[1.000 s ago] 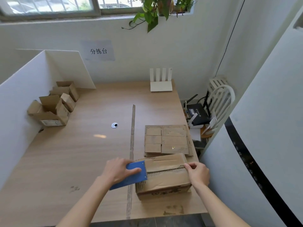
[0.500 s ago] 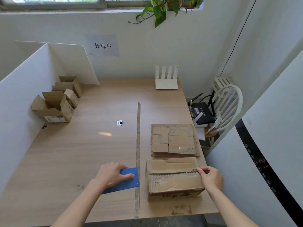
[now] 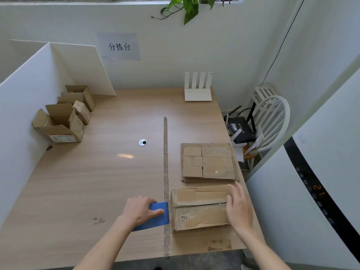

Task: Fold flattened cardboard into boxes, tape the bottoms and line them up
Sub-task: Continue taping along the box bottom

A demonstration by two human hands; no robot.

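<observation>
- A person stands at the near edge of a light wood-grain counter (image 3: pixel 97 182) with a folded brown cardboard box (image 3: pixel 200 207) lying in front of them, bottom flaps up, just right of a long grey strip (image 3: pixel 165 172) that runs down the counter.
- The left hand (image 3: pixel 140 210) grips a flat blue plastic card (image 3: pixel 155 216), fingers curled over it, its right edge just beside the box's left side.
- The right hand (image 3: pixel 238 208) is spread, fingers straight and loose, over the box's right end; whether the palm actually presses the cardboard cannot be told.
- A stack of flattened brown cardboard sheets (image 3: pixel 209 162) waits just behind the box, near the counter's right edge.
- Three finished open-topped cardboard boxes (image 3: pixel 66 112) sit in a row at the far left, against a white partition board (image 3: pixel 23 106).
- A white four-antenna router (image 3: pixel 198 90) stands at the back by the wall.
- The seam between the bottom flaps looks rough and torn, so the taping appears only partly secure.
- Risk: with the right hand not clamped on it, the box could slide or spring back flat if the card pushes against its side.
- Risk: the box lies near the counter's right edge, so a shove from the left could tip it off.
</observation>
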